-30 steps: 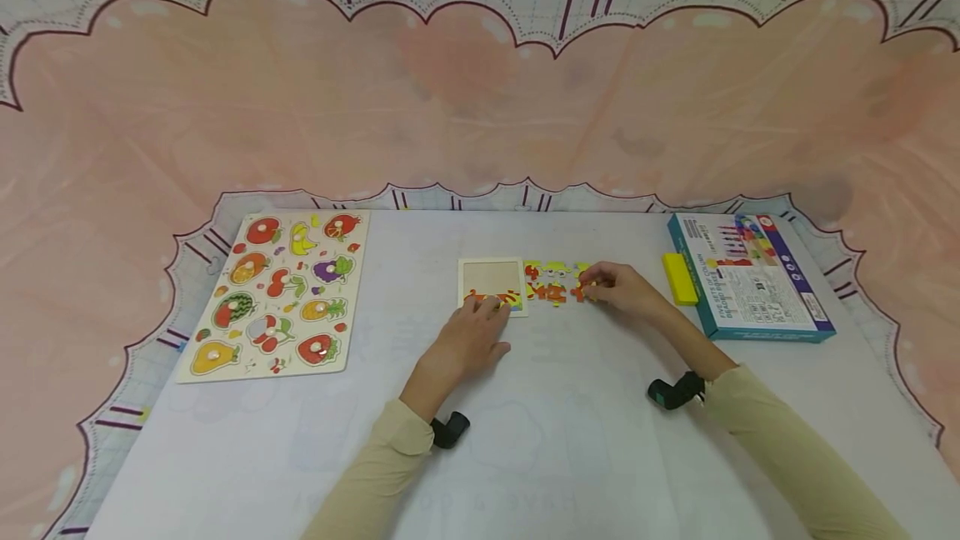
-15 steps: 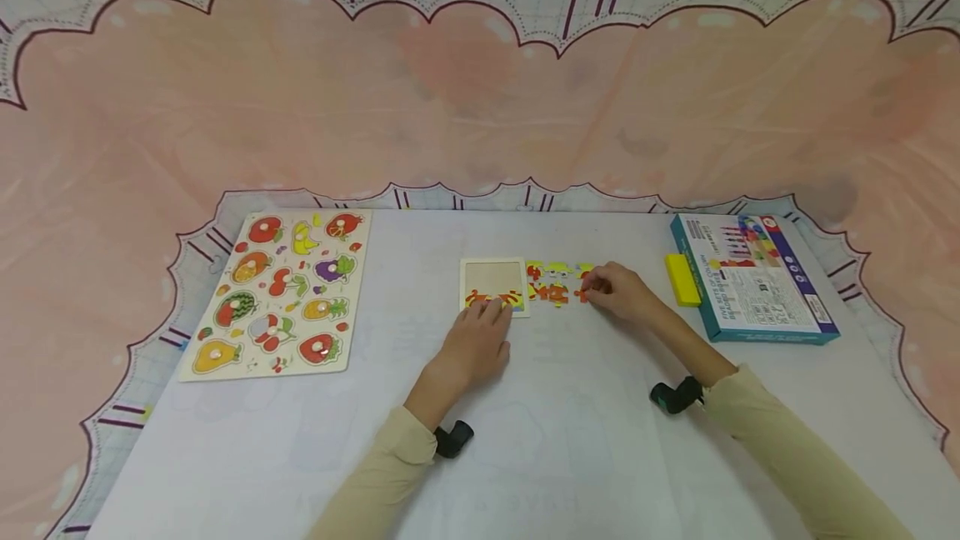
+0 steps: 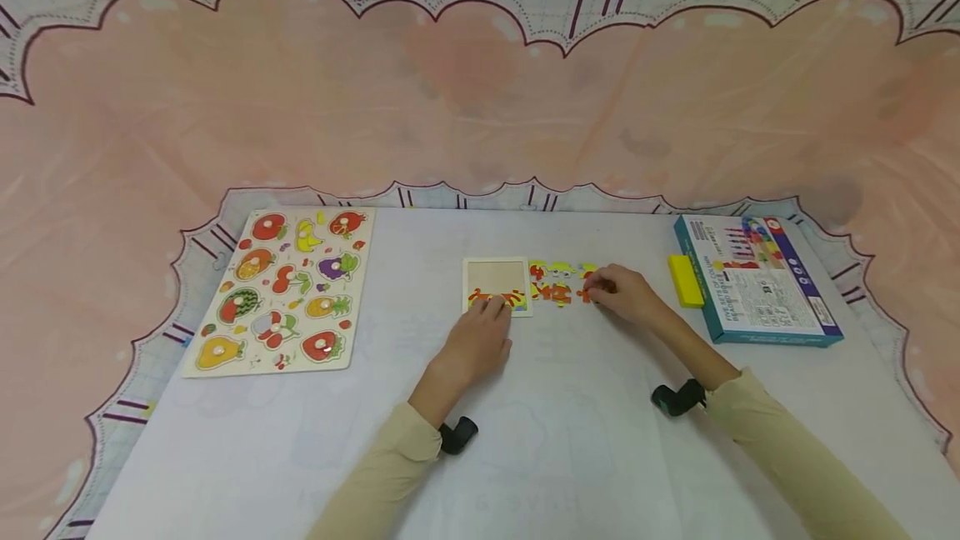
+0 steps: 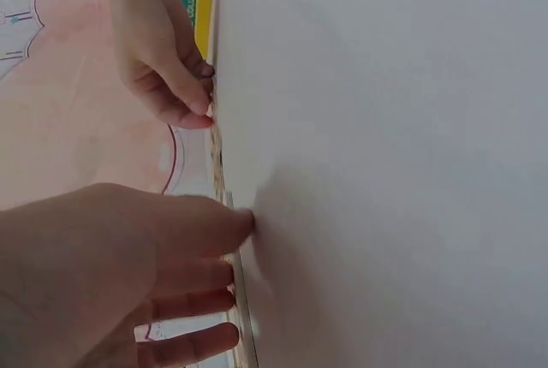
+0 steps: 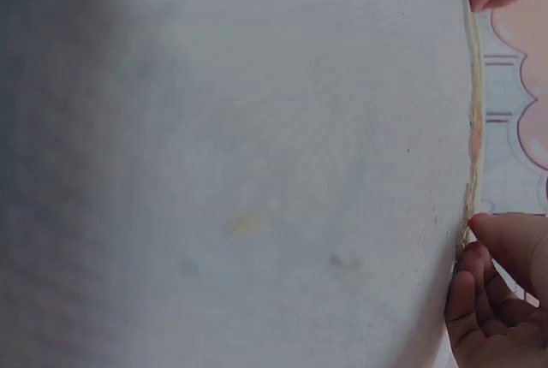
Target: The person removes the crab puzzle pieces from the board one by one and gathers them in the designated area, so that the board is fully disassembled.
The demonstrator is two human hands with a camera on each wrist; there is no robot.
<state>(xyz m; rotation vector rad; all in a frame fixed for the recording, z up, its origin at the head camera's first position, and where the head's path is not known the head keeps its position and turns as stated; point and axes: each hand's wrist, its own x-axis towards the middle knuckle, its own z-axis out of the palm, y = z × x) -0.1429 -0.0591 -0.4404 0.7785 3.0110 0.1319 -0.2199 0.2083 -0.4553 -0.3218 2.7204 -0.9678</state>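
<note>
A small wooden jigsaw tray (image 3: 497, 275) lies mid-table, with red-and-yellow pieces along its near side. My left hand (image 3: 476, 338) rests its fingertips on that near side, fingers mostly straight, covering part of the picture. To the tray's right, several jigsaw pieces (image 3: 555, 293) lie in two rows. My right hand (image 3: 622, 294) pinches a red piece (image 3: 583, 296) at the right end of the near row, partly hidden by the fingers. In the right wrist view, the thumb and fingertips of the right hand (image 5: 505, 291) meet at the pieces' edge.
A fruit peg puzzle board (image 3: 281, 290) lies at the left. On the right is a teal-sided box (image 3: 757, 277), with a yellow block (image 3: 684, 280) against its left side. The white table (image 3: 555, 440) ends at a patterned backdrop (image 3: 480, 107).
My left hand has drawn slightly back toward me on the tray, its thumb tucked closer, showing more of the red-and-yellow pieces. My right hand stays at the same piece. The head view has shifted slightly.
</note>
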